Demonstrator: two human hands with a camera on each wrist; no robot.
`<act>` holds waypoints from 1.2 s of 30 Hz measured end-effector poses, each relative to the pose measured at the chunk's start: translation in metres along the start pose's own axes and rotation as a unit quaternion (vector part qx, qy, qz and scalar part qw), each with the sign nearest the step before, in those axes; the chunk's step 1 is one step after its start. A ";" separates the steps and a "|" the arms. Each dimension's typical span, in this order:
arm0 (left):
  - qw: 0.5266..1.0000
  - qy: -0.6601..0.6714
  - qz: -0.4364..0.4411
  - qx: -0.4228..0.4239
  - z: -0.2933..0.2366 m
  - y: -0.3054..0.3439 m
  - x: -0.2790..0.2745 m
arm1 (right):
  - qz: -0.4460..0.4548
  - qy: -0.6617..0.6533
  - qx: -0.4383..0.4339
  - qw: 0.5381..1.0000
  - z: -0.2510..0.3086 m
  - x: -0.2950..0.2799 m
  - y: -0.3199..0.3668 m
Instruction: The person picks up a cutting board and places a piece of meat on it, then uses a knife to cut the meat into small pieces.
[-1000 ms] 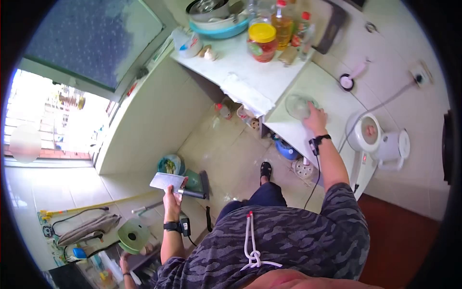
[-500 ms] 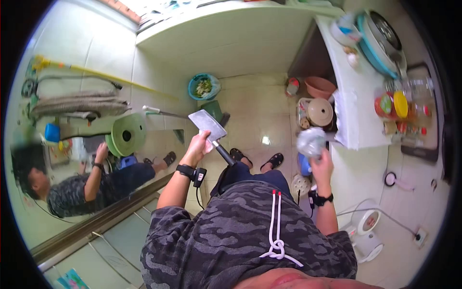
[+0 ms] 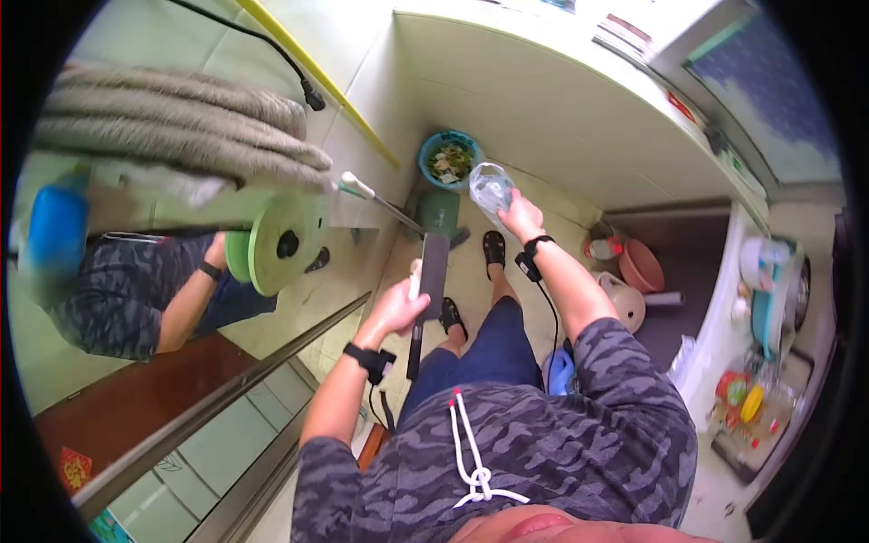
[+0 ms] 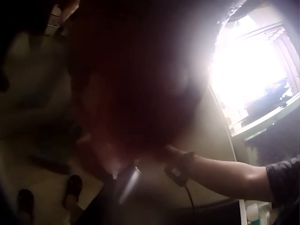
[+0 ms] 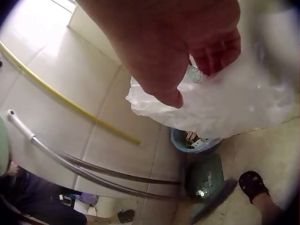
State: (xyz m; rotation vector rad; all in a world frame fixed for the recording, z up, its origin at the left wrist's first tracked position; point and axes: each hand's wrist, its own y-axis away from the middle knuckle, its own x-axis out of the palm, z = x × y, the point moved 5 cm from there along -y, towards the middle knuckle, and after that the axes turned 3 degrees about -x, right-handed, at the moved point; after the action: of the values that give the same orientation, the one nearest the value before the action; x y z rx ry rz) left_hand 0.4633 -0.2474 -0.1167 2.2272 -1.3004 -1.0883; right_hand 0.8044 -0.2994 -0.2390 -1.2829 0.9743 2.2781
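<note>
My left hand (image 3: pixel 394 309) grips a cleaver (image 3: pixel 436 276) near the base of its blade, the dark handle pointing down toward my body. In the left wrist view a dark blur covers most of the picture. My right hand (image 3: pixel 522 217) holds a crumpled clear plastic bag (image 3: pixel 491 188) out in front of me. In the right wrist view the thumb and curled fingers pinch the bag (image 5: pixel 211 110). The bag hangs near a blue waste basin (image 3: pixel 450 161) with vegetable scraps in it, which stands on the floor in the corner.
A green dustpan (image 3: pixel 439 214) stands below the basin, beside a long-handled broom. On the left wall are a mirror, a grey towel (image 3: pixel 181 127) and a green pot lid (image 3: pixel 288 244). The counter (image 3: pixel 711 344) at right holds bottles and bowls. A pink basin (image 3: pixel 641 265) sits under it.
My right hand has lifted the plastic bag off the white counter and carried it over toward the waste basin. The cleaver in my left hand has turned more upright. My view has swung left.
</note>
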 end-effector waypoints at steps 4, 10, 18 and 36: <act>0.991 0.126 0.034 -0.009 -0.008 0.005 -0.007 | 0.042 0.032 -0.011 0.999 0.046 0.047 -0.118; 0.987 0.031 -0.013 -0.157 0.019 -0.011 0.007 | 0.048 0.030 -0.067 0.996 0.076 0.119 -0.248; 0.988 0.002 0.028 -0.153 -0.005 -0.052 -0.007 | 0.042 -0.065 -0.045 0.996 0.005 0.142 -0.223; 0.943 -0.015 0.295 0.152 -0.101 -0.062 0.030 | -0.488 -0.397 0.159 0.761 -0.155 -0.151 0.429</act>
State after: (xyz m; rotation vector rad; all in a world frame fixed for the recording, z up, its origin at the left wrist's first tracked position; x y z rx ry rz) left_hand 0.5843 -0.2492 -0.1027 1.7961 -2.0834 -0.7273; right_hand 0.7243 -0.7064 0.0032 -0.3636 0.2166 1.4321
